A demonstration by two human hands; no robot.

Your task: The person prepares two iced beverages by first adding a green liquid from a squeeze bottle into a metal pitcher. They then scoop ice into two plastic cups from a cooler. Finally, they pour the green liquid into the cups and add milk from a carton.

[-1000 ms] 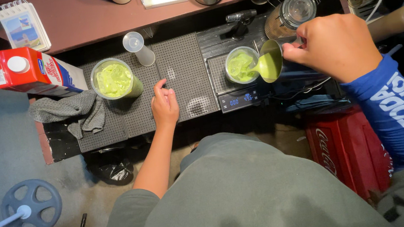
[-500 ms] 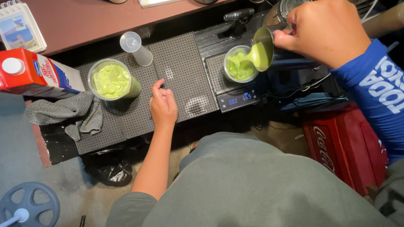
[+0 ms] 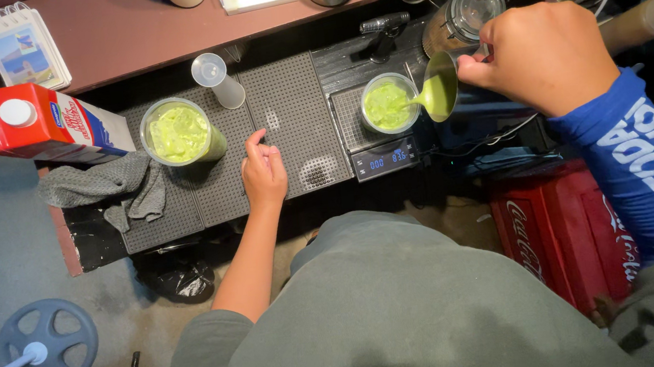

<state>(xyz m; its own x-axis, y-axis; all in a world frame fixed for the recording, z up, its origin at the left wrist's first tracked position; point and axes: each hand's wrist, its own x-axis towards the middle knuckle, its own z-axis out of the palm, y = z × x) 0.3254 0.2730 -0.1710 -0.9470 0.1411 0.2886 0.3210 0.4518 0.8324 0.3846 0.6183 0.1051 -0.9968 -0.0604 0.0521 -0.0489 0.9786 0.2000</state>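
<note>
A small metal pitcher (image 3: 441, 85) is gripped in the closed right hand (image 3: 542, 58) and tilted, a green stream being poured from its lip into the clear cup (image 3: 388, 104) standing on the digital scale (image 3: 383, 158). The left hand (image 3: 263, 172) is laid loosely open, holding nothing, on the dark perforated mat (image 3: 298, 122). A second cup of iced green drink (image 3: 178, 133) is seen further left, beside a grey cloth (image 3: 113, 186) and a red carton (image 3: 41, 125).

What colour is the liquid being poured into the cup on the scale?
Light green, seen in the head view: it runs from the small pitcher into the cup.
</note>
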